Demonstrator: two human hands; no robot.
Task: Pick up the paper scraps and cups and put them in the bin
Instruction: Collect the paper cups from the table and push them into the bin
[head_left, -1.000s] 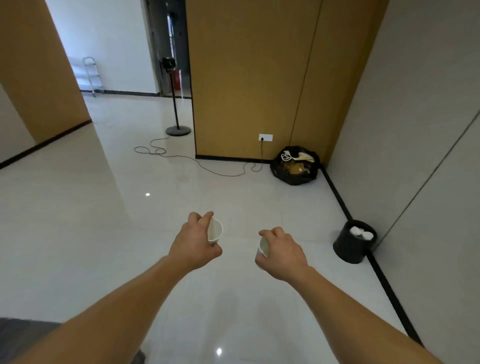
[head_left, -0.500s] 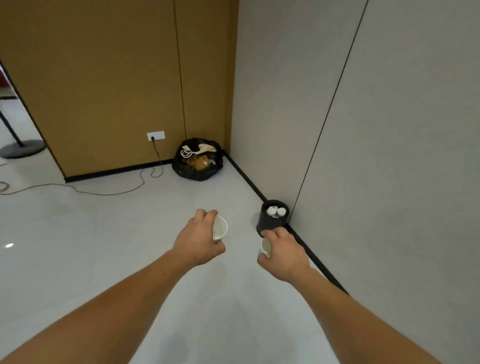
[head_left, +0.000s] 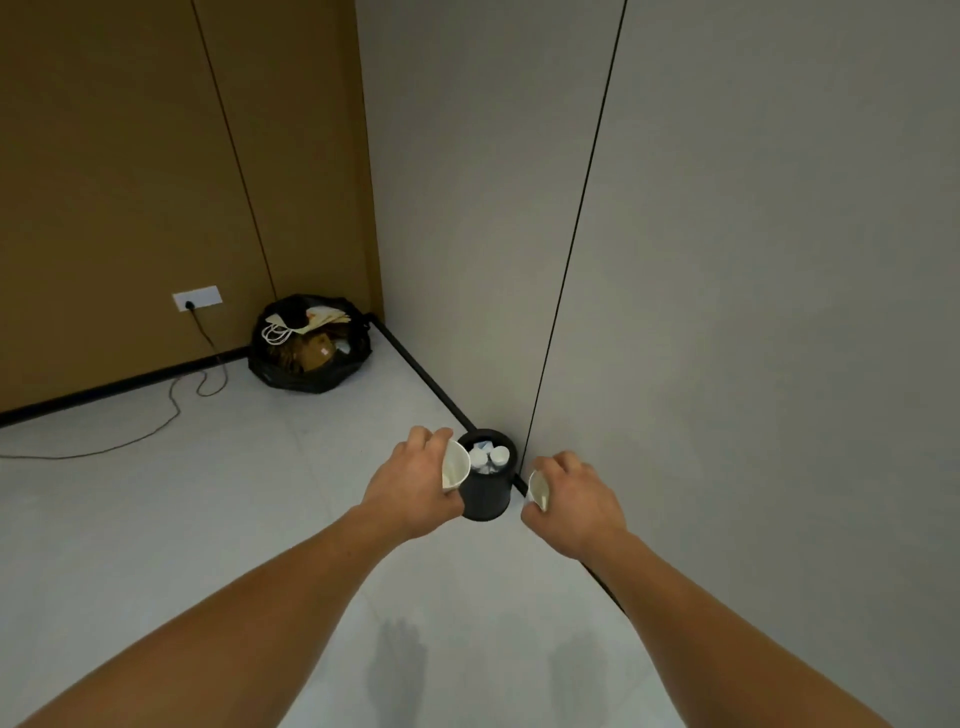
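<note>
A small black bin (head_left: 487, 500) stands on the floor against the grey wall, with white cups and scraps inside it. My left hand (head_left: 415, 483) grips a white paper cup (head_left: 455, 465) just left of the bin's rim, its mouth turned toward the bin. My right hand (head_left: 571, 501) grips a second white paper cup (head_left: 538, 489) just right of the bin. Both hands hover in front of the bin, one on each side.
A full black rubbish bag (head_left: 310, 343) sits in the corner at the brown wall. A cable (head_left: 171, 410) runs from the wall socket (head_left: 197, 298) across the pale floor on the left. The grey wall (head_left: 727, 312) with its black skirting is close on the right.
The view has swung right and closer to the bin. The bin now lies between my two hands, which still hold the cups.
</note>
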